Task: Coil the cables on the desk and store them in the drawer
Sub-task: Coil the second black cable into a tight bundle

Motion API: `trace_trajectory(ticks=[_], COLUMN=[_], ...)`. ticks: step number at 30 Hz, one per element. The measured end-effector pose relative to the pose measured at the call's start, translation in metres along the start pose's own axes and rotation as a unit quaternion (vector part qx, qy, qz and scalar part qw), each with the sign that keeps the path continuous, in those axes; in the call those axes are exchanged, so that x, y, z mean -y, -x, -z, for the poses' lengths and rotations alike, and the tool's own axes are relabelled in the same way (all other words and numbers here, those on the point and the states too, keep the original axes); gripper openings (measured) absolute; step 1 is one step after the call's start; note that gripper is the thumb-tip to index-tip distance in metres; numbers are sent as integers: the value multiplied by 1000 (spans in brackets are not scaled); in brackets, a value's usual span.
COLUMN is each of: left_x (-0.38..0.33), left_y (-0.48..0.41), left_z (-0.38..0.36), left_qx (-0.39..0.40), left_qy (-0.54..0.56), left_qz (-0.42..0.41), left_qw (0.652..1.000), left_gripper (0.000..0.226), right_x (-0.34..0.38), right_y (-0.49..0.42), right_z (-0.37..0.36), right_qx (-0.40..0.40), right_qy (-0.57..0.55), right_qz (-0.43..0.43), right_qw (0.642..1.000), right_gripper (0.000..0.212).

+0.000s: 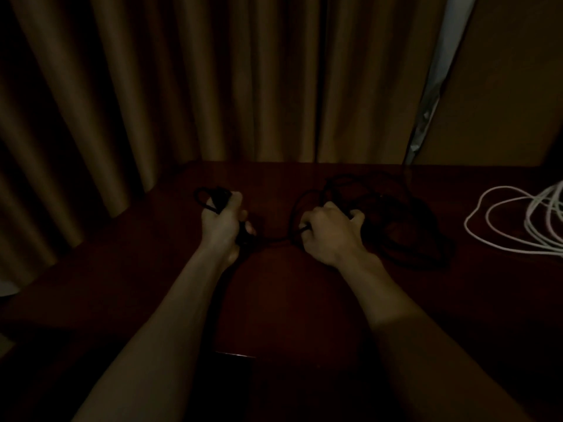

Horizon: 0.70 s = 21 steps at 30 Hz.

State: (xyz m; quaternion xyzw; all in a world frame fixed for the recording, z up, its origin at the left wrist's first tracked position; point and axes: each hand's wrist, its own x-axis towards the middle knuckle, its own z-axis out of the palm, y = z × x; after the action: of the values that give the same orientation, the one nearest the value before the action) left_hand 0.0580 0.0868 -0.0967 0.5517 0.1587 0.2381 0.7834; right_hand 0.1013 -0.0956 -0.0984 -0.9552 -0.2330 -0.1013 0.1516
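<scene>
A black cable (393, 214) lies in loose loops on the dark wooden desk (283, 300), right of centre. My left hand (224, 222) grips a small bundle of that cable's loops, which stick out above the fist. My right hand (327, 233) grips a strand of the same cable at the near edge of the loose pile. A short stretch of black cable runs between the two hands. A white cable (518, 220) lies in loose loops at the desk's right edge, partly cut off by the frame. No drawer is visible in the dim light.
Brown curtains (182, 86) hang behind and to the left of the desk. A tan wall panel (502, 86) stands at the back right. A faint bright edge (234, 355) shows at the desk's near side.
</scene>
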Motion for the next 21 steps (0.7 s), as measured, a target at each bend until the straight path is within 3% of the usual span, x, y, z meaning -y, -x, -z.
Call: trace_trajectory(ticks=[6, 10, 13, 15, 21], left_x=[9, 10, 7, 3, -3], left_y=[2, 0, -3, -2, 1], left_z=[-2, -2, -2, -5, -12], left_qx=[122, 182, 236, 266, 285], left_qy=[-280, -361, -394, -423, -569], left_qz=[-121, -152, -160, -160, -142], left_qw=[944, 902, 874, 852, 758], left_gripper=[26, 30, 17, 11, 25], right_x=[6, 8, 1, -5, -4], right_y=[5, 5, 5, 6, 5], right_z=[16, 21, 27, 34, 32], right_qx=[16, 56, 79, 85, 20], right_qy=[-103, -272, -370, -394, -400], right_qz=[136, 123, 144, 150, 158], right_qw=[985, 953, 915, 903, 903], right_gripper=[29, 28, 24, 22, 17])
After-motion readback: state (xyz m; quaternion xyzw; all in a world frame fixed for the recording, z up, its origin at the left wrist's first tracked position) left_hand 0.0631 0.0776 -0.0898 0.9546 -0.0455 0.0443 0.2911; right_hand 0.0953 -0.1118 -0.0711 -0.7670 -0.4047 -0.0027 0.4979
